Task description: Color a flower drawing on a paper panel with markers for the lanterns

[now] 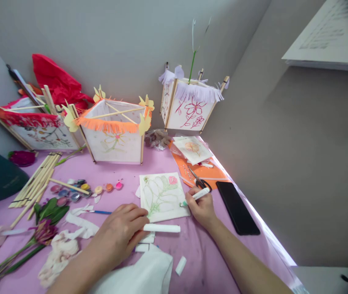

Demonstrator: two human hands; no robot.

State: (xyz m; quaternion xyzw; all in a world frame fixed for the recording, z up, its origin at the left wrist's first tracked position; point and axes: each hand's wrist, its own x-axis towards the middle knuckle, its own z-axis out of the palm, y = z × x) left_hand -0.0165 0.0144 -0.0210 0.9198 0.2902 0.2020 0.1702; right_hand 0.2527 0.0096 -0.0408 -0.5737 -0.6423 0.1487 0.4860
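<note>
A square white paper (161,196) with a green-outlined flower and a pink bud lies flat on the purple table (204,253). My right hand (202,208) grips a white marker (196,197), its green tip touching the paper's lower right edge. My left hand (121,232) rests palm down at the paper's lower left corner, fingers curled and touching a white tube (161,228) that lies along the paper's near edge.
Three paper lanterns stand at the back: orange-fringed (115,130), white-fringed (189,104), red-fringed (36,126). Scissors (200,180) lie on orange paper, a black phone (237,207) at the right edge. Paint pots (78,190), bamboo sticks (37,179), flowers (39,232) and paper scraps sit left.
</note>
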